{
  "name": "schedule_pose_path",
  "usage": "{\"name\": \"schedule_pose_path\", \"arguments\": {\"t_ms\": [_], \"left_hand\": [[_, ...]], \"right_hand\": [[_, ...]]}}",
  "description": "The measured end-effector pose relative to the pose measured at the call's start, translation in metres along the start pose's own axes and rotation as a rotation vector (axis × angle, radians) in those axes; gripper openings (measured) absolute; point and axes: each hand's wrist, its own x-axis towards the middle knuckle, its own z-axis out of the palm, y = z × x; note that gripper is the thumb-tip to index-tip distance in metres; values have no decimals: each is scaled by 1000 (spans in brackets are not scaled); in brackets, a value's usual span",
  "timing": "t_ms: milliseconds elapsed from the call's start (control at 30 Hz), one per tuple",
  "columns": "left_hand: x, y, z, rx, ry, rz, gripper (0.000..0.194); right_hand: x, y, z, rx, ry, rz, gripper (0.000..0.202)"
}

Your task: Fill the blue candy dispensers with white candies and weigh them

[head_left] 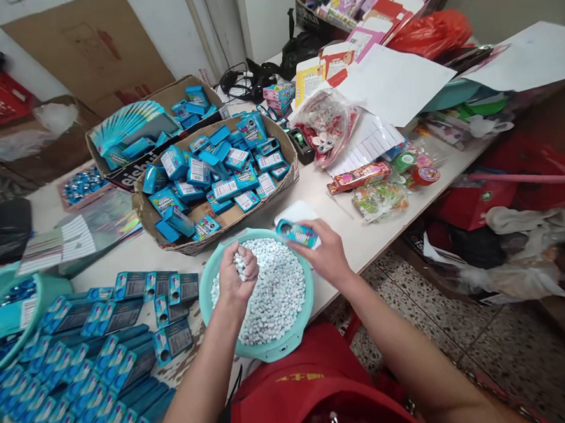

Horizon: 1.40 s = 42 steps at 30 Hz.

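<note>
A teal basin (305, 312) full of small white candies (273, 295) rests at the table's front edge. Above its left part, my left hand (238, 271) is closed round a handful of the candies, some showing between the fingers. My right hand (326, 250) holds a small blue box (297, 233) by its end, over the basin's upper right rim. A dark round opening shows on the box's left part. Beyond that box lies a white item (294, 212), partly covered.
Blue boxes (173, 341) stand in rows at the left, beside another teal basin (48, 291). Behind are cardboard boxes (193, 242) holding more blue boxes. Wrapped sweets (380, 199), a tape dispenser (302, 146) and papers (394, 80) lie to the right.
</note>
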Motion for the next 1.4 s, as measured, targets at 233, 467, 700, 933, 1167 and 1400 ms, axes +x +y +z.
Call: {"name": "schedule_pose_path", "arguments": {"t_ms": [233, 467, 700, 933, 1167, 1400], "left_hand": [[-21, 4, 34, 172, 86, 476, 27], [-10, -7, 35, -82, 141, 476, 36], [-4, -5, 3, 3, 141, 395, 36], [34, 25, -57, 1188, 83, 583, 21], [184, 93, -36, 1942, 190, 460, 55], [229, 80, -31, 2144, 193, 417, 80]], "right_hand": [[-45, -39, 20, -141, -193, -50, 31], [-42, -37, 26, -227, -206, -45, 31], [-41, -35, 19, 12, -187, 54, 31], [-12, 6, -3, 118, 92, 195, 33], [38, 74, 24, 18, 150, 252, 39], [45, 102, 44, -44, 146, 217, 44]]}}
